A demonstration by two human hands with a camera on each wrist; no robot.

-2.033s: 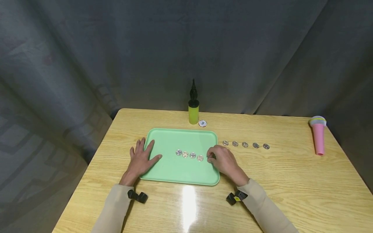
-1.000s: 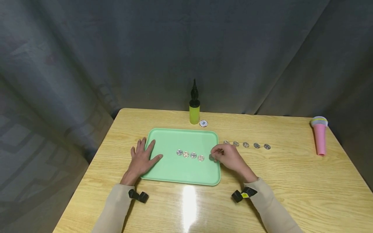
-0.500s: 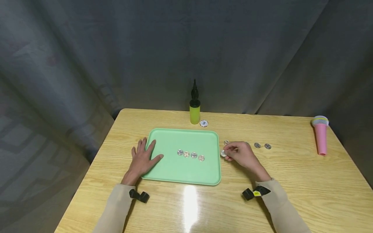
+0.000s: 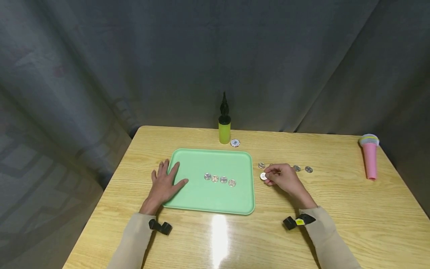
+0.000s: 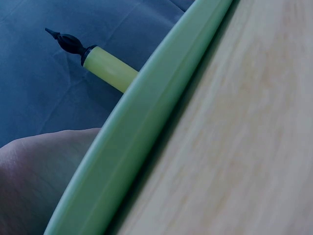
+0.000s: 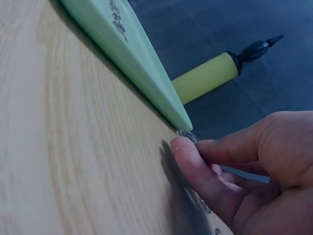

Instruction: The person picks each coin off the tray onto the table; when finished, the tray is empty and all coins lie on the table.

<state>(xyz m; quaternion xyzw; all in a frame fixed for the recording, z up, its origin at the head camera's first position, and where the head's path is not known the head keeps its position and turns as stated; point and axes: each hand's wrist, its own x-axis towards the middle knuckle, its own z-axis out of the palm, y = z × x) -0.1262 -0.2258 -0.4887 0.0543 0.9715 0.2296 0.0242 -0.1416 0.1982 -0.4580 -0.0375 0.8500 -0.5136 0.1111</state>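
Bare table (image 4: 336, 209) right of green tray (image 4: 188, 198).

- No text, brand, number or sign can be read anywhere.
- The small round white-and-dark chip (image 4: 234, 142) on the pale wooden bench (image 4: 336, 209) bears a pattern too small to read.
- The faces of the silver coins (image 4: 220, 179) are too small to read.

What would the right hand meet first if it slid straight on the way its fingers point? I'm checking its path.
Probably the right rim of the green plastic tray: the right hand, pinching a silver coin, points left toward it, though depth is unclear.
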